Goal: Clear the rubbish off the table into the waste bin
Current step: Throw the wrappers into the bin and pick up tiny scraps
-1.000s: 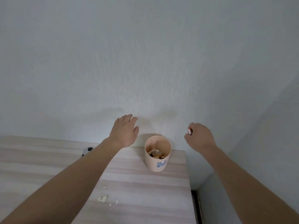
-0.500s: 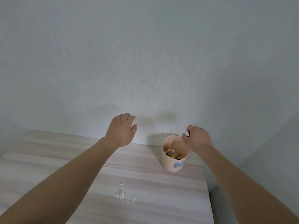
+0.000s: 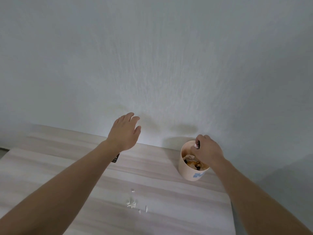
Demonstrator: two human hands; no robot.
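A small beige waste bin (image 3: 189,173) with a blue label stands near the table's far right corner, with brown and white scraps inside. My right hand (image 3: 209,150) hovers over its mouth and pinches a small pink and black scrap (image 3: 197,145) in its fingertips. My left hand (image 3: 124,132) floats above the table's back edge, its fingers relaxed and holding nothing. White crumbs (image 3: 132,203) lie on the wooden table (image 3: 59,160) nearer me. A dark wrapper (image 3: 115,158) peeks out from under my left forearm, mostly hidden.
A pale wall rises right behind the table. The table's right edge (image 3: 231,212) drops off just beyond the bin, with a grey gap beside it.
My right hand has moved left and down with the scrap until it is over the bin. The view has swung left, so the bin sits further right. My left hand stays raised.
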